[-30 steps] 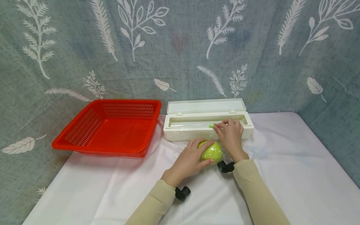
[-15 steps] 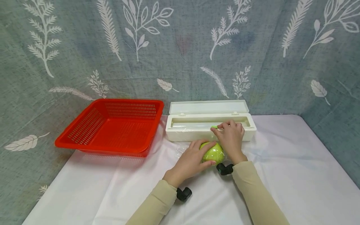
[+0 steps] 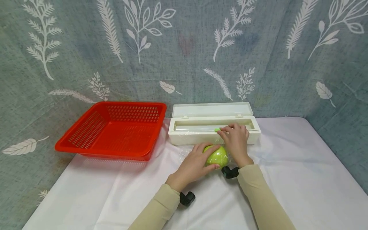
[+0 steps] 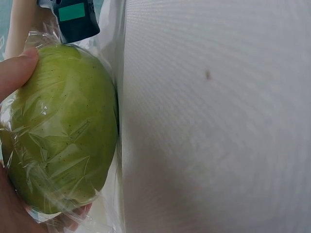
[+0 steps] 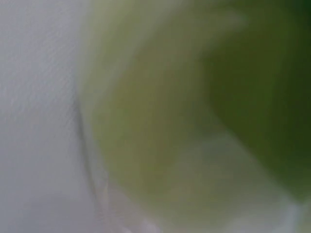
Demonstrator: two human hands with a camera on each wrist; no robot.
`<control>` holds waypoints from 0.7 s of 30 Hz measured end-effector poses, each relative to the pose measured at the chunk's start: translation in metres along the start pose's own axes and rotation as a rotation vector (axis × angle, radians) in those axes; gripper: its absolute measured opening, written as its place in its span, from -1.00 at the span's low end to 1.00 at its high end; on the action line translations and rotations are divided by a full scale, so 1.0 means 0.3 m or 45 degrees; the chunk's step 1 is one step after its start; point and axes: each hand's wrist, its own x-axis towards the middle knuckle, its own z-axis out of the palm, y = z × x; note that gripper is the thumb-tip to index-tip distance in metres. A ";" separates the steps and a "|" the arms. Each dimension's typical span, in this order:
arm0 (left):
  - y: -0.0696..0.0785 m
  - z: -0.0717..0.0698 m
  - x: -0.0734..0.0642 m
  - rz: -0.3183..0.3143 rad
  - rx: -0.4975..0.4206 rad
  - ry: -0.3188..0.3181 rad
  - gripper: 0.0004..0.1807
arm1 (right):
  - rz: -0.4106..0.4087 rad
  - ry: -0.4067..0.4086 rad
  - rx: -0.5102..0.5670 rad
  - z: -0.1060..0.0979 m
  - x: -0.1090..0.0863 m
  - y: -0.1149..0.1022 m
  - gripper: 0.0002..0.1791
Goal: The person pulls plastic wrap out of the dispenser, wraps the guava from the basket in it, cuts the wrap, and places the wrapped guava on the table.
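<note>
My left hand grips a green fruit on the table, with the thumb on its near side and the fingers over its far side. Clear cling film lies wrinkled round the fruit in the left wrist view; its exact kind is unclear. My right hand pinches a small bright green slide cutter on the front edge of a white cling film dispenser. Film runs from the dispenser down toward the fruit. In the right wrist view, the blurred fruit fills most of the picture.
A red plastic basket stands left of the dispenser. The dispenser's lid is raised at the back, before a grey leaf-patterned curtain. White cloth covers the table. Black wrist cameras sit under both wrists.
The head view shifts slightly. Both hands keep their grips, on the fruit and the slide cutter, with hardly any visible movement.
</note>
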 end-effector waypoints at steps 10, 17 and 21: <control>-0.003 0.005 -0.002 -0.003 0.010 0.000 -0.29 | -0.086 -0.043 -0.090 0.005 0.004 0.001 -0.77; -0.006 0.006 0.001 0.001 0.018 0.006 -0.29 | -0.121 -0.059 -0.090 0.005 0.007 0.007 -0.77; -0.003 0.007 0.003 0.002 0.015 0.004 -0.29 | -0.092 -0.096 -0.091 0.002 0.008 0.009 -0.77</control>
